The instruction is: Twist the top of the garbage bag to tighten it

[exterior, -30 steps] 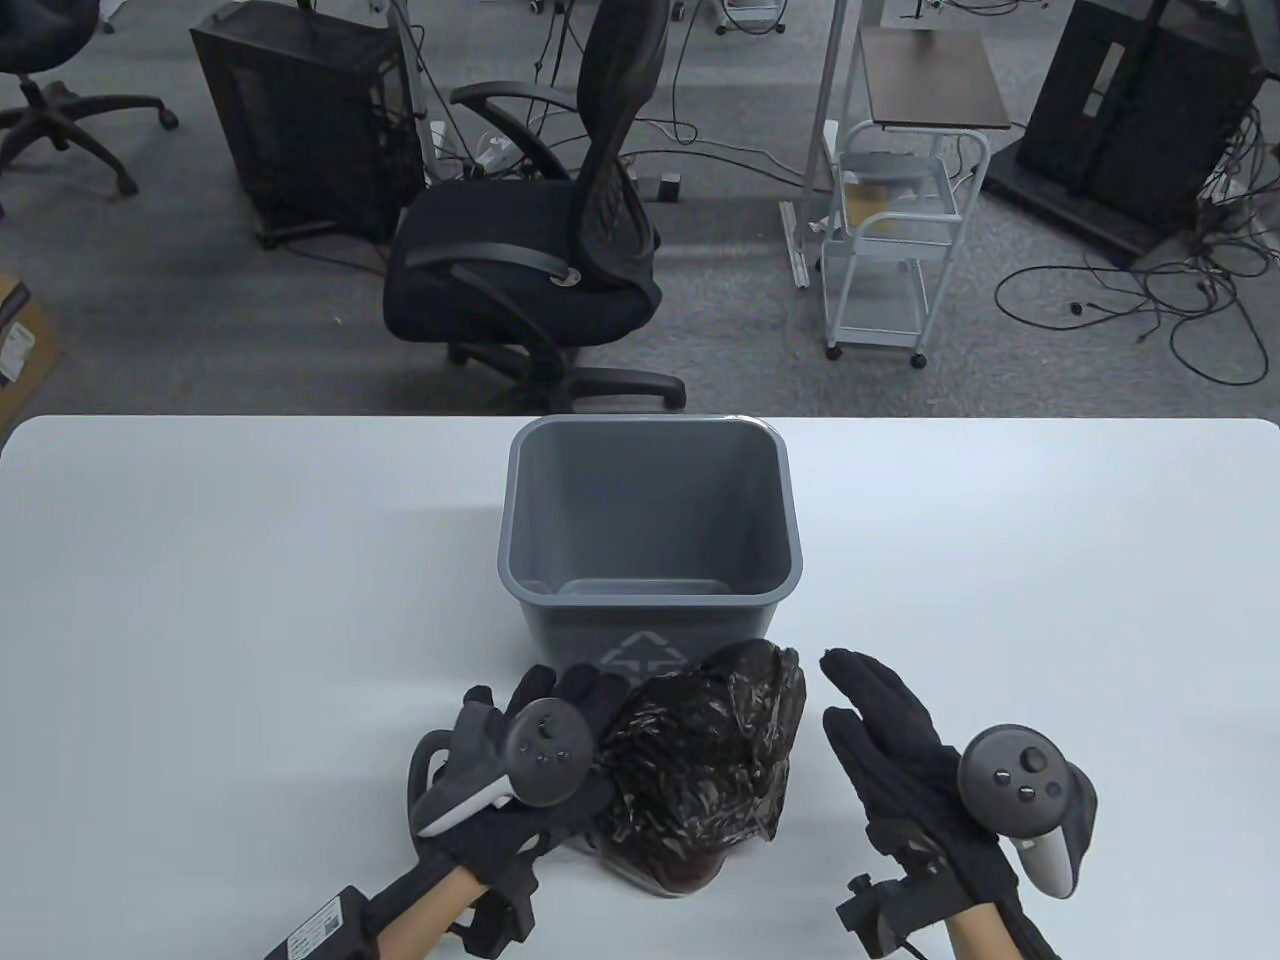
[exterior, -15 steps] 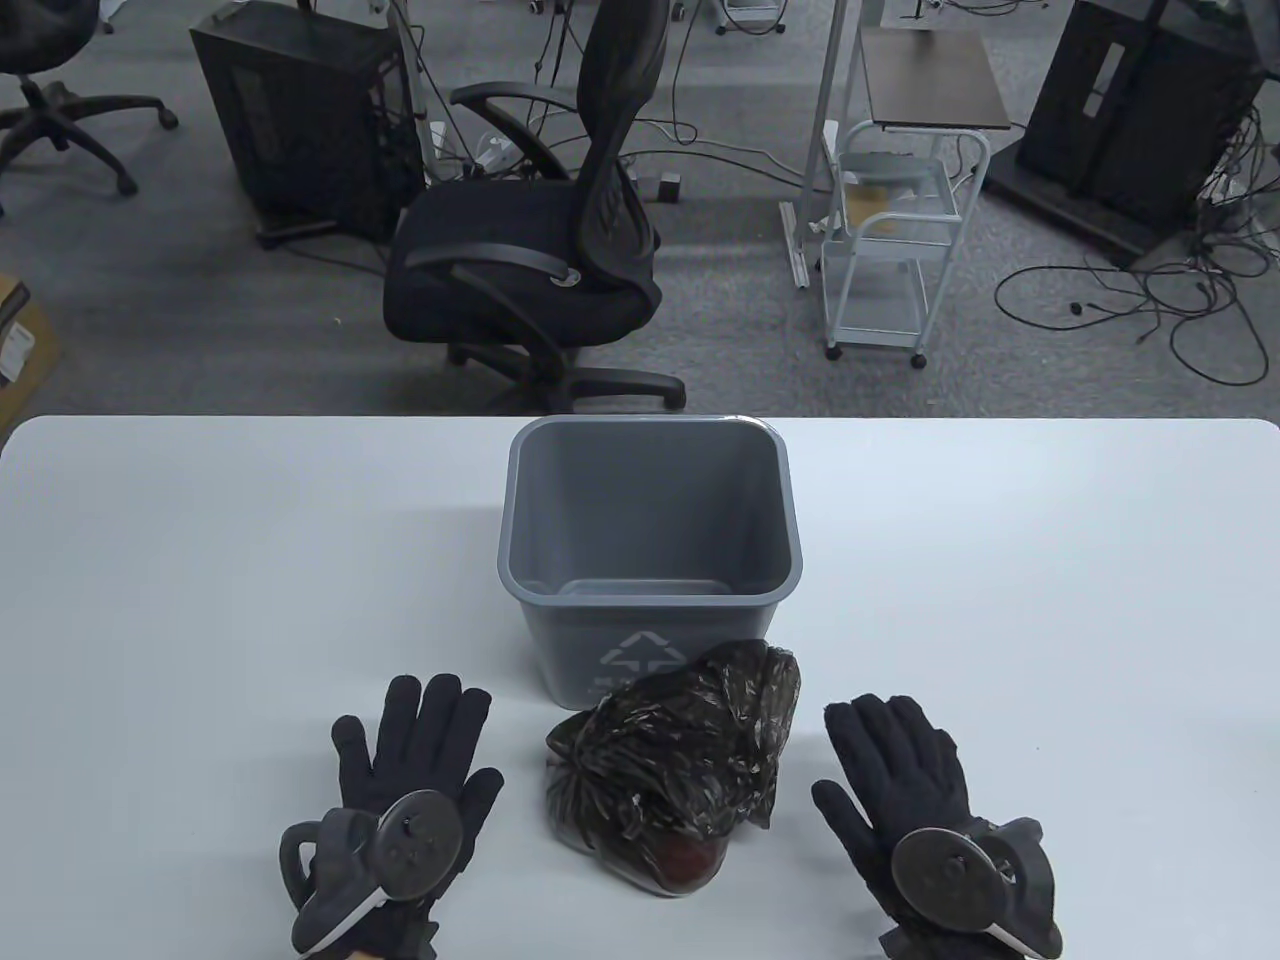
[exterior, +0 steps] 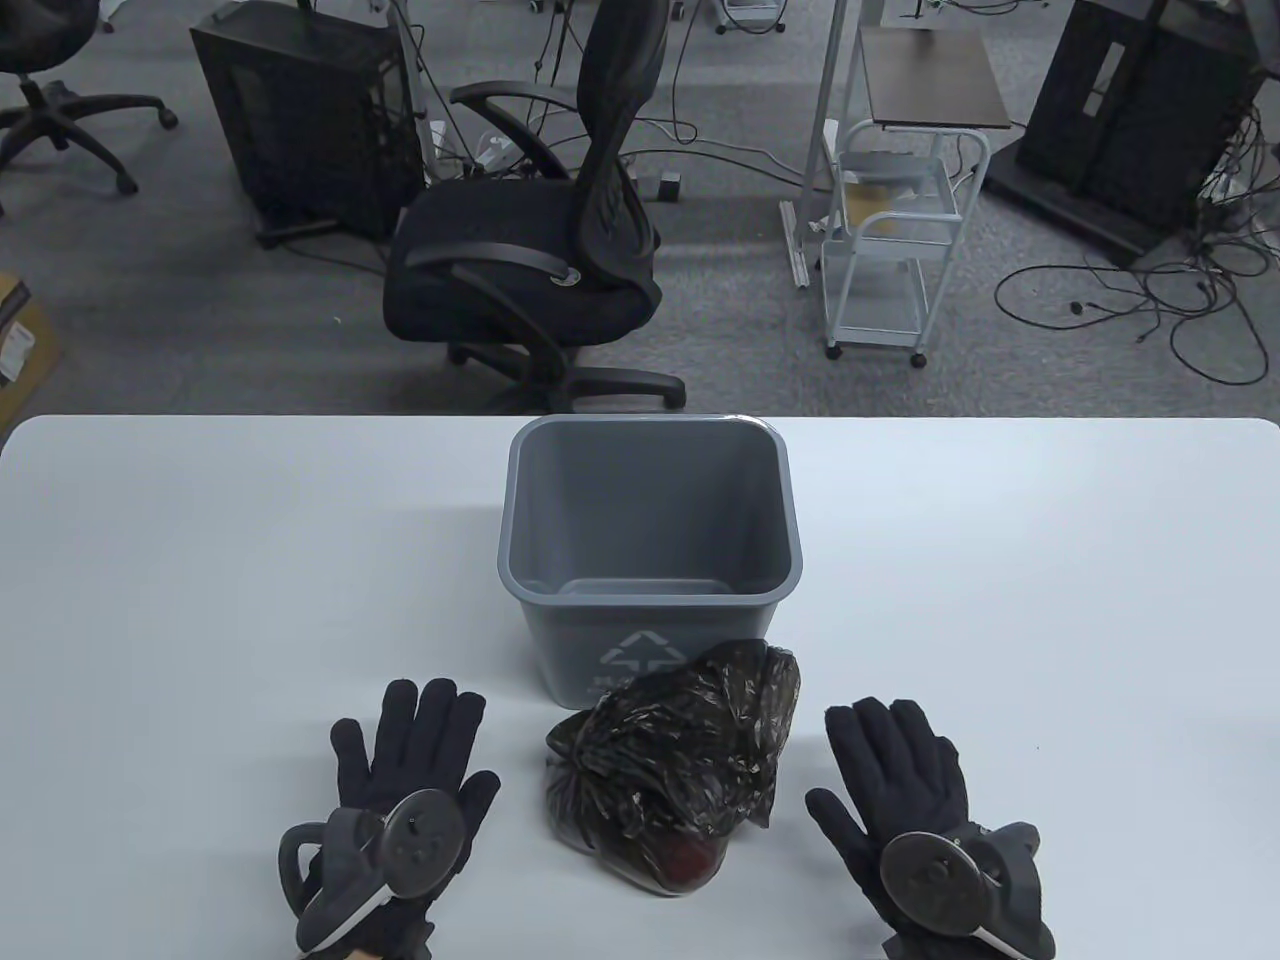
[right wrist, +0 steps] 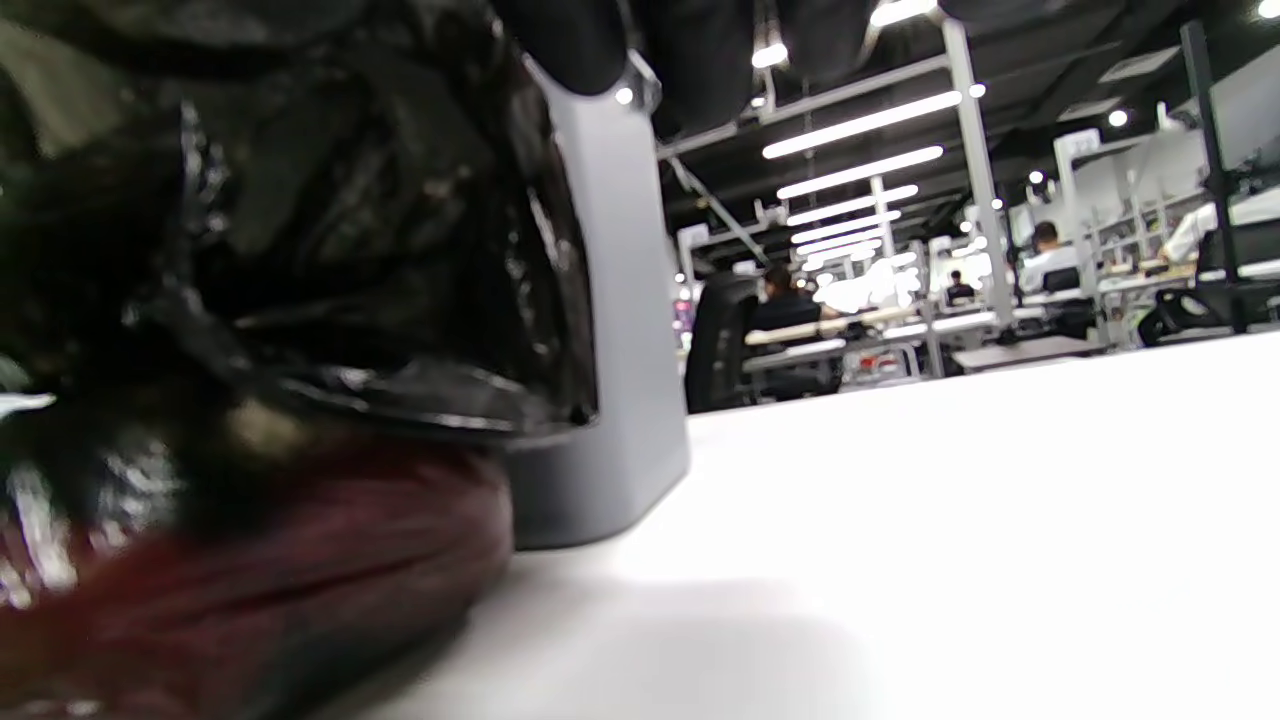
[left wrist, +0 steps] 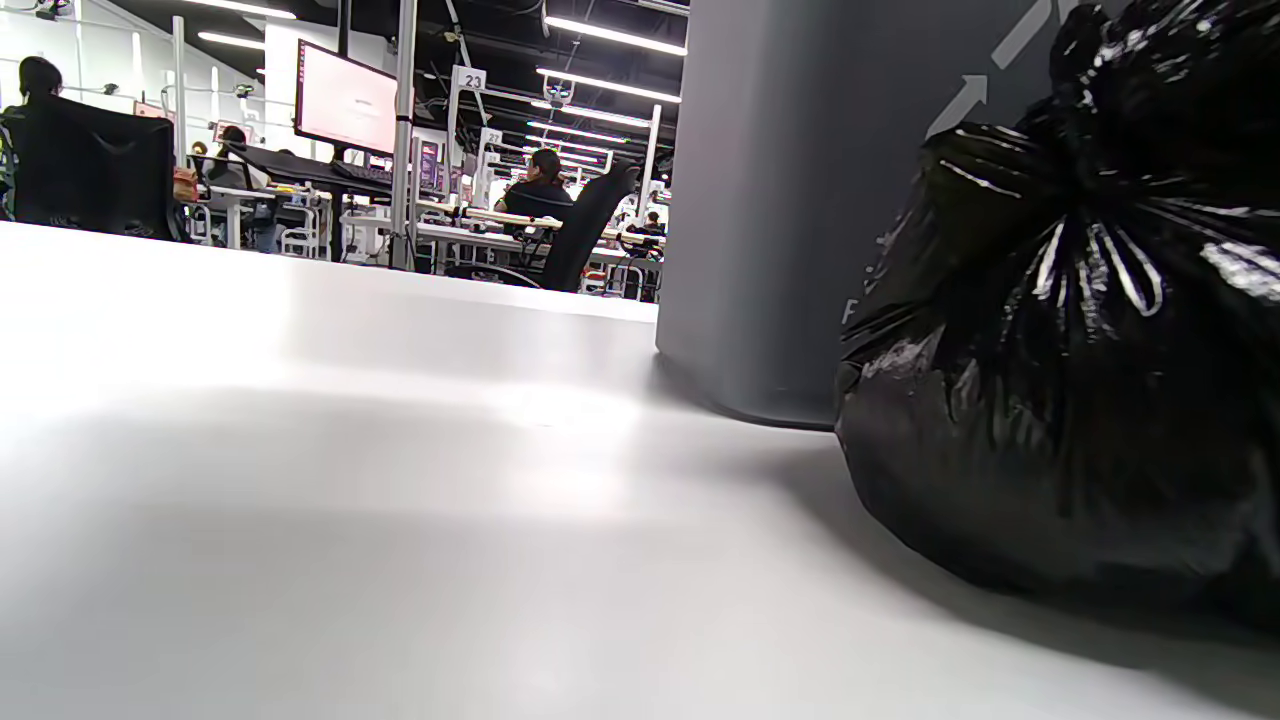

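Note:
A crumpled black garbage bag point(exterior: 672, 764) lies on the white table point(exterior: 200, 560) just in front of the grey bin point(exterior: 650, 545), with something dark red showing at its near end. It also fills the right of the left wrist view point(left wrist: 1080, 370) and the left of the right wrist view point(right wrist: 250, 330). My left hand point(exterior: 410, 760) rests flat on the table to the bag's left, fingers spread, touching nothing else. My right hand point(exterior: 900, 775) rests flat to the bag's right, also empty. Both are a short gap from the bag.
The grey bin stands open and upright at the table's middle, its wall showing in the left wrist view point(left wrist: 800, 200). Beyond the table's far edge are a black office chair point(exterior: 540, 240) and a white cart point(exterior: 895, 240).
One second ago my left hand was against the bag and my right hand was raised beside it. Both hands have drawn back and now lie flat on the table; the bag has settled.

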The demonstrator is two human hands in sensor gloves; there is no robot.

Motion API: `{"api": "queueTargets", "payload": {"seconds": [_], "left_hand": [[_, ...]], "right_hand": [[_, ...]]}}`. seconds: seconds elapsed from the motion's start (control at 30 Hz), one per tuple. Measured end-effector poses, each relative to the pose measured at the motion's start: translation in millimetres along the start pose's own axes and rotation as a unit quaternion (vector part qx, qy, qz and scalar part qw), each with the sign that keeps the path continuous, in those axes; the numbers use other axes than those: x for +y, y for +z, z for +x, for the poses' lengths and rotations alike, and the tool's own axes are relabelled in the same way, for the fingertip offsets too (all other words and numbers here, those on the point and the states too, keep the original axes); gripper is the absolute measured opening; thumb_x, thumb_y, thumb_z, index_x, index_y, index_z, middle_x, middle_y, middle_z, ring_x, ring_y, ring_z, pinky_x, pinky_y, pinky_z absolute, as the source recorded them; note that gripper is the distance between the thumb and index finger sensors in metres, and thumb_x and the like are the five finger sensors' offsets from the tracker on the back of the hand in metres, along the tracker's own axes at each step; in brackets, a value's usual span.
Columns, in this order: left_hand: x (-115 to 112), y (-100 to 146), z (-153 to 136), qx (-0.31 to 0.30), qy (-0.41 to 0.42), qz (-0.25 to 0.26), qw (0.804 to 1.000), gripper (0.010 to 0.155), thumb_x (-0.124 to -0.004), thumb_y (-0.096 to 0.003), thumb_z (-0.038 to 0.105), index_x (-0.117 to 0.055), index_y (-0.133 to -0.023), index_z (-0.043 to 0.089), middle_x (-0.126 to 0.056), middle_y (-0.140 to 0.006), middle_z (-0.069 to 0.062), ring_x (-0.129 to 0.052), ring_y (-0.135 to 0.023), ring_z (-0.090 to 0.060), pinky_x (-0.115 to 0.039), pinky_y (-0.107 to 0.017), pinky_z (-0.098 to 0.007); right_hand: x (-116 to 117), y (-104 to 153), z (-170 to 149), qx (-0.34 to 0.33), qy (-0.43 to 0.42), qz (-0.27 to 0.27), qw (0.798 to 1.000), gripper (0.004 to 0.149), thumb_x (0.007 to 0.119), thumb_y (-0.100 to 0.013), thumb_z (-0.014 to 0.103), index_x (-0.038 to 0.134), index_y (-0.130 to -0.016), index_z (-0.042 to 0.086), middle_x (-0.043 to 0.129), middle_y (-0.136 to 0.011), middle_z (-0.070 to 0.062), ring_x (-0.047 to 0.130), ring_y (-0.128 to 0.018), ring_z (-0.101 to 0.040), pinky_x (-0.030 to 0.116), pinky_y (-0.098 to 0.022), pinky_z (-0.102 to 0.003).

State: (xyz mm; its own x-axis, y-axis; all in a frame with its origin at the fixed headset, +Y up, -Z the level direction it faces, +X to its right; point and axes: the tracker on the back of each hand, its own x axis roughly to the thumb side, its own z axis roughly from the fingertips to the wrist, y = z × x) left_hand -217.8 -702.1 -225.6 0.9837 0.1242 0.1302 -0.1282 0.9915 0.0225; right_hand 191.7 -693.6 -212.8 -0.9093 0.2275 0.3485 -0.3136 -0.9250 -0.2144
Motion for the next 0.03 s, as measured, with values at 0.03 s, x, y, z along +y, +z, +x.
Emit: {"api": "queueTargets", "payload": {"seconds": [0.03], "left_hand": [[0.1,-0.2,-0.3,0.0,0.002,-0.001,1.0,0.07,-0.043,-0.0566,0.06,-0.018,-0.119,0.039,-0.022,-0.133,0.006,-0.017,-0.126,-0.024,-0.015,-0.081,-0.06]], "right_hand": [[0.7,-0.2,0.1,0.0,0.002,0.003,1.0,0.072,0.052,-0.061,0.049,0.049,-0.119,0.007,0.052,-0.118,-0.028,0.042,-0.105,-0.058,0.044,-0.067,-0.075]]}}
